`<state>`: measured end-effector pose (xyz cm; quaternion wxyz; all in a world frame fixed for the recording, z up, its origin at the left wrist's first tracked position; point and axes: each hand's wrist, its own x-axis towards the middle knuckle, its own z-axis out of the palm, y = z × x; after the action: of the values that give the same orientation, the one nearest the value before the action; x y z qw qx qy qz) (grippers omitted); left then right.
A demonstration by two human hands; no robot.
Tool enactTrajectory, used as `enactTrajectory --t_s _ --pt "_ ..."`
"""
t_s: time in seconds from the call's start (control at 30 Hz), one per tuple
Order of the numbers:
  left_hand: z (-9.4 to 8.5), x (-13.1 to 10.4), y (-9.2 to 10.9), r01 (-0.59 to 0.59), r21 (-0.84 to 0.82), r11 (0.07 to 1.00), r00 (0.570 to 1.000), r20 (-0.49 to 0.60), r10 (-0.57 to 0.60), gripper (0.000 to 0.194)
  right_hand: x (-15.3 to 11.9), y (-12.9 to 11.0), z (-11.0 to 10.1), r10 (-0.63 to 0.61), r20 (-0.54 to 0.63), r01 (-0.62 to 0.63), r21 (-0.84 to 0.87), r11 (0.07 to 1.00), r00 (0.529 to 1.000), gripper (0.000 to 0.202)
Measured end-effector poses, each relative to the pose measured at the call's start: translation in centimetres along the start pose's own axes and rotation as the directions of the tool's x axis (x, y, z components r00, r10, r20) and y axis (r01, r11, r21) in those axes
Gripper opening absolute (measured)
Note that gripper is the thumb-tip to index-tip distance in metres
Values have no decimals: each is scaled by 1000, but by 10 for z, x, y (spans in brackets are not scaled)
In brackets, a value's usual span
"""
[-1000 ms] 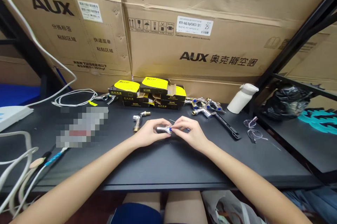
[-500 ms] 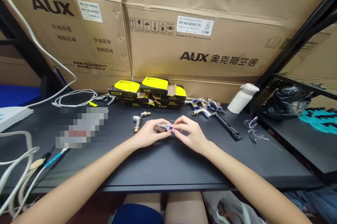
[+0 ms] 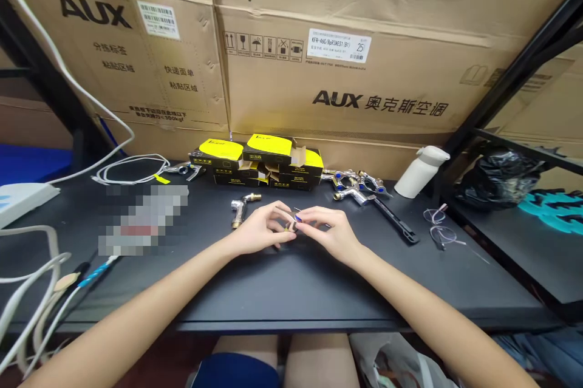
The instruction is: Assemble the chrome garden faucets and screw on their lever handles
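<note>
Over the middle of the table, my left hand is closed on a small chrome tap handle. My right hand pinches the same handle at its end, where a small blue cap shows between the fingers. The handle is tilted and partly covered by fingertips. Just beyond my left hand lies a chrome valve body with brass threaded ends. More chrome valves with blue marks are heaped behind my right hand.
Black and yellow boxes are stacked at the back. To the right are a black bar-like tool, a white bottle and glasses. A blurred-out flat object and white cables occupy the left. Cardboard stands behind.
The handle has turned between my fingers, from nearly level to tilted, so its blue end faces differently. Both hands stay in nearly the same place.
</note>
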<state>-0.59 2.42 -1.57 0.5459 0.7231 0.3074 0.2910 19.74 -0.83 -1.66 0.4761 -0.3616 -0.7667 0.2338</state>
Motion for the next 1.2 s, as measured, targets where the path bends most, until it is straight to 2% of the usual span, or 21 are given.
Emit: enactTrajectory --t_s 0.1,0.2,0.27,0.33,0.4,0.43,0.47,0.53,0.57,0.63,0.7,0.77,0.87,1.07,1.13,1.2 --pt "-8 -2 9 -33 37 999 999 32 32 52 0 -1 -1 104 -46 -100 84 991 994 15" --pt "-20 -4 19 -42 100 994 999 -3 43 58 2 0 -1 204 -103 -182 192 964 973 17" --pt "-29 -3 22 -28 174 984 996 -75 42 51 4 2 -1 263 -148 -219 256 941 953 20" --pt "-38 -3 23 10 338 941 969 -234 73 39 5 3 -1 304 -184 -242 297 924 935 23" --pt "-46 -3 19 102 606 789 892 -407 197 31 6 5 0 326 -203 -252 319 914 924 24" --pt "-49 -3 17 173 725 666 854 -448 266 29 6 5 0 331 -205 -255 326 910 921 25" --pt "-52 -3 14 242 806 540 834 -457 309 27 6 5 0 335 -204 -258 331 908 920 26" --pt "-56 -4 8 338 875 346 834 -449 321 28 6 5 0 342 -204 -263 333 905 917 28" --pt "-57 -5 6 367 886 284 844 -445 300 29 6 4 0 345 -204 -266 333 905 916 28" --pt "-58 -6 3 410 889 204 861 -451 236 31 7 4 0 351 -200 -274 332 902 914 29" --pt "-59 -6 3 438 884 163 872 -462 163 35 7 3 0 354 -195 -278 332 901 915 28" --pt "-59 -5 4 455 873 175 876 -474 88 37 7 3 0 349 -196 -273 332 903 916 28" --pt "-60 -4 6 460 851 255 879 -477 5 36 7 4 0 345 -197 -269 331 904 918 28" --pt "-61 -4 5 438 823 362 881 -473 10 23 6 4 1 349 -183 -275 337 900 919 28" --pt "-60 -3 6 395 792 466 884 -466 42 21 6 4 1 351 -187 -273 345 898 917 28" --pt "-57 -2 7 311 685 658 890 -452 50 26 7 5 1 354 -188 -269 365 891 916 27"
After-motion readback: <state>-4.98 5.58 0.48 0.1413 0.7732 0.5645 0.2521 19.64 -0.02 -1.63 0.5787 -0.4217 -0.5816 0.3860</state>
